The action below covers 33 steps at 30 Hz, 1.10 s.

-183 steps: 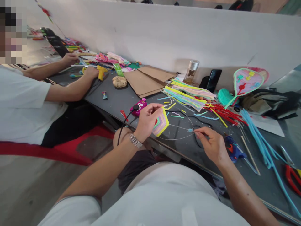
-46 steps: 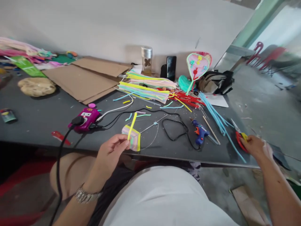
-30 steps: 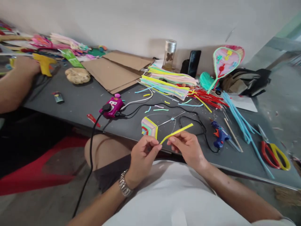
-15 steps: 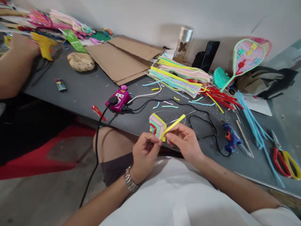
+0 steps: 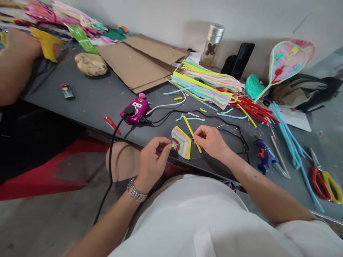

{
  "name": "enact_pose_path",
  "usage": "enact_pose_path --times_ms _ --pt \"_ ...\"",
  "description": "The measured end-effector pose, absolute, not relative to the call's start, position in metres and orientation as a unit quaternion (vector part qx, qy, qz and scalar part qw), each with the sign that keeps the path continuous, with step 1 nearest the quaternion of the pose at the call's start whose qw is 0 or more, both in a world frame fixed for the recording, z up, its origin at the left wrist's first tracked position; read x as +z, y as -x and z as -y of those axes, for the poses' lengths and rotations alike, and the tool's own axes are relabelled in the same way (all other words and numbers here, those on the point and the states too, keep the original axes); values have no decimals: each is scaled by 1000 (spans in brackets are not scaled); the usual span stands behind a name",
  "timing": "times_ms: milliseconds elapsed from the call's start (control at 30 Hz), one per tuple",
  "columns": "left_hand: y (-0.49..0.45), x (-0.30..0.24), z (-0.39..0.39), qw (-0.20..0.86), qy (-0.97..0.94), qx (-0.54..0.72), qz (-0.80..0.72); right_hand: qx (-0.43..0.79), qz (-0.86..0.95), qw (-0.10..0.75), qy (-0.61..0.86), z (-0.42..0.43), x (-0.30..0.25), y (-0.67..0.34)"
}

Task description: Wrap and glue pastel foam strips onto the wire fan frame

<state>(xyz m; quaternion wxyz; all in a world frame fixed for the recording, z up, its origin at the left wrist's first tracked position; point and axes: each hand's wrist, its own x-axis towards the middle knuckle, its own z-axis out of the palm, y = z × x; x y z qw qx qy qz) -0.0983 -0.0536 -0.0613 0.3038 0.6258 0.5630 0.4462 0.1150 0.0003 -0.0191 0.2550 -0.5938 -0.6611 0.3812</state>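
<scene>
- Panel (image 5: 183,144) of striped pipe cleaners, fan-shaped, sits between your hands, just above the front edge of the dark table (image 5: 91,98).
- Your left hand (image 5: 152,157), a metal-link watch (image 5: 135,191) on its wrist, has thumb and forefinger pinched together on the panel's left tip.
- Your right hand (image 5: 213,142) has thumb and forefinger together on the yellow pipe cleaner (image 5: 188,125), near its middle; you slant it just beside the panel's yellow right edge. Whether those fingers also grip a wire, I cannot tell.
- Past your right hand lie a blue glue gun (image 5: 265,155) and scissors (image 5: 325,184) with red and yellow handles.
- Bundled pipe cleaners (image 5: 202,89) lie beyond your hands, near a magenta power adapter (image 5: 136,110).
- On your far left, a co-worker's hand (image 5: 23,43) is at a yellow glue gun (image 5: 46,43).
</scene>
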Motion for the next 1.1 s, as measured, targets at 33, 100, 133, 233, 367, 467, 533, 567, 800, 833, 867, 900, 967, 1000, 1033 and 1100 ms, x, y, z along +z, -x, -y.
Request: enact_pose_path --times_ms 33,100,133,233,367,467,533,567,800,833,867,900,967,1000,1033,1100 --pt "102 -64 46 264 -654 423 -569 329 687 230 606 -4 -19 -116" --pt "107 -68 32 192 -714 371 -561 257 718 177 622 -9 -19 -114" --pt "108 -70 26 168 -739 350 -551 234 726 152 628 -10 -19 -111" --pt "107 -72 15 136 -778 316 -525 198 729 97 648 -9 -19 -103" --pt "107 -70 11 117 -803 289 -508 179 727 60 660 -4 -20 -101" --pt "110 -69 11 104 -822 270 -490 157 729 44 664 0 -20 -104" --pt "111 -69 9 99 -832 270 -474 147 729 31 668 1 -19 -105" --pt "112 -69 8 97 -837 272 -465 148 727 25 670 2 -19 -106" --pt "112 -72 4 102 -848 298 -426 197 716 51 667 -6 -23 -116" --pt "112 -73 5 103 -848 299 -425 212 715 55 664 -8 -24 -117" --pt "112 -74 5 103 -848 301 -424 226 713 59 661 -9 -25 -119" --pt "112 -75 5 102 -847 303 -424 239 711 63 658 -10 -26 -120" --pt "111 -77 6 97 -847 309 -421 253 707 65 657 -12 -26 -121" --pt "111 -77 6 93 -848 312 -418 252 707 65 658 -12 -27 -121" --pt "112 -78 6 90 -849 314 -415 250 706 64 659 -12 -26 -121" --pt "112 -79 6 86 -850 320 -410 245 707 62 661 -12 -25 -121"
